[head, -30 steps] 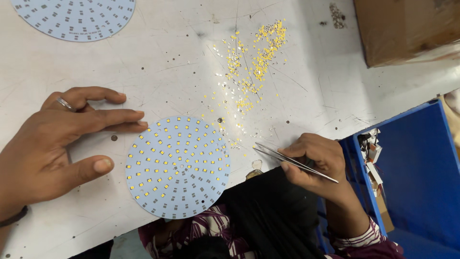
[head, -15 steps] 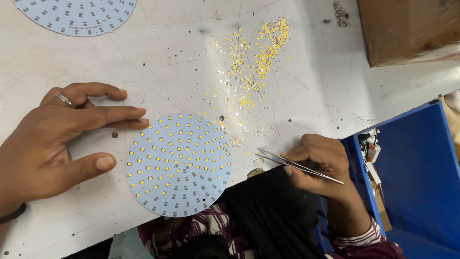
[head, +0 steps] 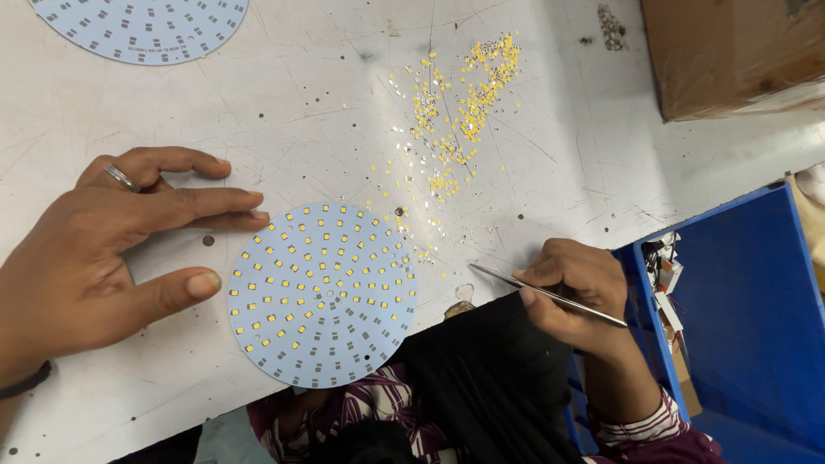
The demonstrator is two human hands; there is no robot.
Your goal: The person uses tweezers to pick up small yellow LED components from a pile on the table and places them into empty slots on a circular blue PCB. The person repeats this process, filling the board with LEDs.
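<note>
A round pale-blue circuit board (head: 322, 292) studded with small yellow chips lies near the table's front edge. My left hand (head: 103, 249) rests flat on the table at the board's left rim, thumb and forefinger touching its edge; a ring is on one finger. My right hand (head: 571, 288) grips metal tweezers (head: 541, 292), their tip pointing left over the table edge, just right of the board. A scatter of loose yellow chips (head: 460, 112) spreads across the table above the board.
A second round board (head: 142, 30) lies at the far left, cut off by the frame. A brown cardboard box (head: 730, 51) stands at the far right. A blue bin (head: 748, 318) holding small parts sits beside the white, scratched table (head: 301, 120).
My right hand with the tweezers has shifted slightly to the right and down. The left hand and the board keep their places.
</note>
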